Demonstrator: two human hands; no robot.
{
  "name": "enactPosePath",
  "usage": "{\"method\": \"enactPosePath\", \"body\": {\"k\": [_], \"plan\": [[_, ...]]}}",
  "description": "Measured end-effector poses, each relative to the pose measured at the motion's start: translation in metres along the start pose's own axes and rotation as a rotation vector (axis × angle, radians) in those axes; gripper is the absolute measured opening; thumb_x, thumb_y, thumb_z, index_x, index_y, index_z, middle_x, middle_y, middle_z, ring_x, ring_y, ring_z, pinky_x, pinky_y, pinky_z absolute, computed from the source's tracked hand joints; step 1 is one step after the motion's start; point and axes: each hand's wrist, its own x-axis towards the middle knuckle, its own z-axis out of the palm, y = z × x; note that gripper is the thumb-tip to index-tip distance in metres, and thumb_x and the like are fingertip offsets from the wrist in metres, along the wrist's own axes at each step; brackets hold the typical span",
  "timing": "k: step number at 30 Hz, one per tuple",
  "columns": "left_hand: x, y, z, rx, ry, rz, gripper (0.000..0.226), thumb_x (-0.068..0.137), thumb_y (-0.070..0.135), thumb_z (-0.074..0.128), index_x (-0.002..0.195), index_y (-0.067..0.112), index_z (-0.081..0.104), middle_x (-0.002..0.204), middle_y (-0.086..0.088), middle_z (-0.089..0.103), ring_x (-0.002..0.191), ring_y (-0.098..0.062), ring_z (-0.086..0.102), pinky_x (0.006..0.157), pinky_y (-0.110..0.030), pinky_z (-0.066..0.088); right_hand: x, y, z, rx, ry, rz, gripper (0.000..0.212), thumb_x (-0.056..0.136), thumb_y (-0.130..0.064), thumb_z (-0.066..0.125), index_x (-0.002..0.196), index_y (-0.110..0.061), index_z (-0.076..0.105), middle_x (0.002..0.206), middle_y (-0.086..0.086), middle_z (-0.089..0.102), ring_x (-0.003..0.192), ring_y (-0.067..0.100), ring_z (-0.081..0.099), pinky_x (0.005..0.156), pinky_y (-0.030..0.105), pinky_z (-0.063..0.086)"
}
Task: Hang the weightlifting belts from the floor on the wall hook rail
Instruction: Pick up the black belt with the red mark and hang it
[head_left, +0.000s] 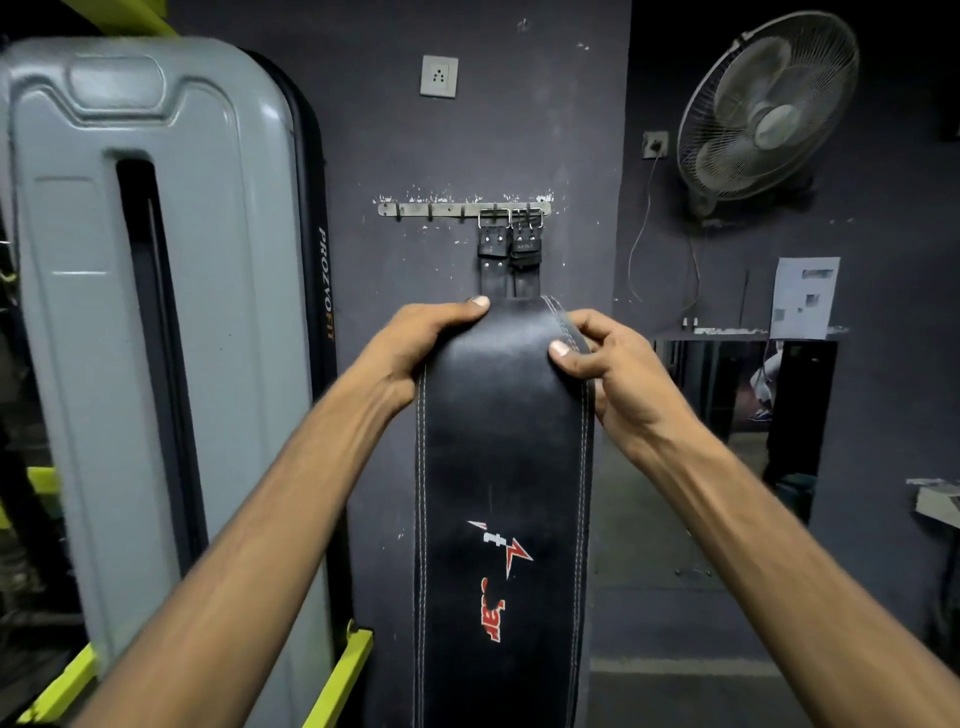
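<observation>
Two black leather weightlifting belts hang by their buckles (509, 221) from the right end of a metal hook rail (431, 209) on the dark wall. The front belt (501, 467) is wide, with white stitching and a red-and-white logo, and it covers most of the one behind. My left hand (428, 338) grips the belt's left edge near its top, thumb on the front. At the same height my right hand (597, 364) pinches the right edge, with its thumb on the front face.
A grey gym machine shroud (156, 312) with yellow-green frame parts stands close on the left. A wall fan (769, 109) hangs at the upper right, a socket (439, 76) sits above the rail, and a mirror (748, 395) is on the right wall.
</observation>
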Motion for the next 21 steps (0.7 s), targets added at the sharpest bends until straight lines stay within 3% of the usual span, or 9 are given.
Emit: {"method": "enactPosePath", "body": {"k": [4, 5, 7, 8, 10, 13, 16, 18, 21], "plan": [[-0.001, -0.016, 0.000, 0.109, -0.009, 0.195, 0.011, 0.092, 0.016, 0.068, 0.095, 0.006, 0.071, 0.087, -0.011, 0.069, 0.079, -0.022, 0.061, 0.073, -0.030, 0.049, 0.002, -0.001, -0.005, 0.043, -0.026, 0.146, 0.004, 0.086, -0.019, 0.070, 0.088, -0.015, 0.071, 0.080, 0.006, 0.065, 0.072, 0.021, 0.057, 0.061, 0.033, 0.039], [-0.002, -0.020, 0.001, 0.123, -0.020, 0.226, 0.009, 0.092, 0.015, 0.068, 0.095, 0.007, 0.070, 0.087, -0.010, 0.068, 0.080, -0.020, 0.061, 0.073, -0.030, 0.048, 0.005, -0.002, -0.003, 0.045, -0.014, 0.213, 0.017, 0.089, -0.029, 0.070, 0.094, -0.012, 0.071, 0.083, 0.009, 0.067, 0.071, 0.023, 0.060, 0.059, 0.033, 0.038], [-0.007, -0.028, 0.003, 0.136, -0.062, 0.279, 0.010, 0.092, 0.013, 0.068, 0.098, 0.005, 0.068, 0.089, -0.010, 0.066, 0.083, -0.020, 0.060, 0.074, -0.029, 0.048, 0.012, -0.006, 0.003, 0.063, -0.027, 0.314, 0.041, 0.092, -0.040, 0.067, 0.114, -0.006, 0.073, 0.106, 0.017, 0.076, 0.089, 0.029, 0.072, 0.072, 0.035, 0.055], [-0.010, -0.031, 0.003, 0.136, -0.086, 0.300, 0.010, 0.092, 0.013, 0.069, 0.098, 0.005, 0.067, 0.089, -0.010, 0.066, 0.083, -0.019, 0.060, 0.073, -0.028, 0.048, 0.015, -0.008, 0.006, 0.105, -0.037, 0.348, 0.045, 0.093, -0.040, 0.066, 0.121, -0.004, 0.072, 0.116, 0.019, 0.075, 0.096, 0.030, 0.073, 0.080, 0.037, 0.059], [-0.015, -0.037, 0.003, 0.154, -0.118, 0.316, 0.010, 0.088, 0.015, 0.072, 0.091, 0.008, 0.066, 0.085, -0.007, 0.066, 0.078, -0.016, 0.061, 0.069, -0.022, 0.050, 0.019, -0.009, 0.009, 0.187, -0.014, 0.383, 0.043, 0.092, -0.033, 0.069, 0.120, -0.001, 0.071, 0.114, 0.019, 0.075, 0.092, 0.030, 0.073, 0.080, 0.038, 0.061], [-0.017, -0.044, 0.001, 0.128, -0.127, 0.214, 0.018, 0.080, 0.024, 0.074, 0.086, 0.009, 0.066, 0.082, -0.010, 0.065, 0.077, -0.021, 0.060, 0.066, -0.025, 0.048, 0.018, -0.006, 0.012, 0.113, 0.013, 0.274, 0.012, 0.095, -0.016, 0.064, 0.092, -0.005, 0.069, 0.076, 0.007, 0.073, 0.059, 0.017, 0.067, 0.055, 0.025, 0.056], [-0.010, -0.043, 0.008, 0.058, -0.119, 0.043, 0.059, 0.073, 0.044, 0.083, 0.104, -0.003, 0.066, 0.092, -0.021, 0.057, 0.086, -0.033, 0.047, 0.075, -0.041, 0.035, 0.007, 0.006, 0.016, -0.065, 0.021, 0.092, 0.015, 0.094, 0.000, 0.061, 0.106, 0.004, 0.069, 0.088, 0.011, 0.074, 0.069, 0.014, 0.070, 0.057, 0.021, 0.055], [-0.003, -0.040, 0.016, -0.025, -0.111, 0.001, 0.081, 0.067, 0.053, 0.086, 0.113, -0.009, 0.064, 0.102, -0.025, 0.057, 0.093, -0.036, 0.044, 0.081, -0.051, 0.035, -0.002, 0.013, 0.016, -0.116, -0.005, 0.000, 0.019, 0.095, 0.004, 0.060, 0.112, 0.004, 0.068, 0.091, 0.011, 0.075, 0.076, 0.013, 0.072, 0.061, 0.019, 0.054], [0.008, -0.032, 0.027, -0.111, -0.019, 0.033, 0.060, 0.078, 0.038, 0.081, 0.115, -0.007, 0.068, 0.111, -0.032, 0.067, 0.099, -0.038, 0.060, 0.099, -0.055, 0.048, -0.009, 0.019, 0.010, -0.155, -0.093, -0.075, 0.021, 0.095, 0.005, 0.061, 0.115, 0.002, 0.067, 0.094, 0.013, 0.076, 0.083, 0.018, 0.073, 0.071, 0.024, 0.058]]}}
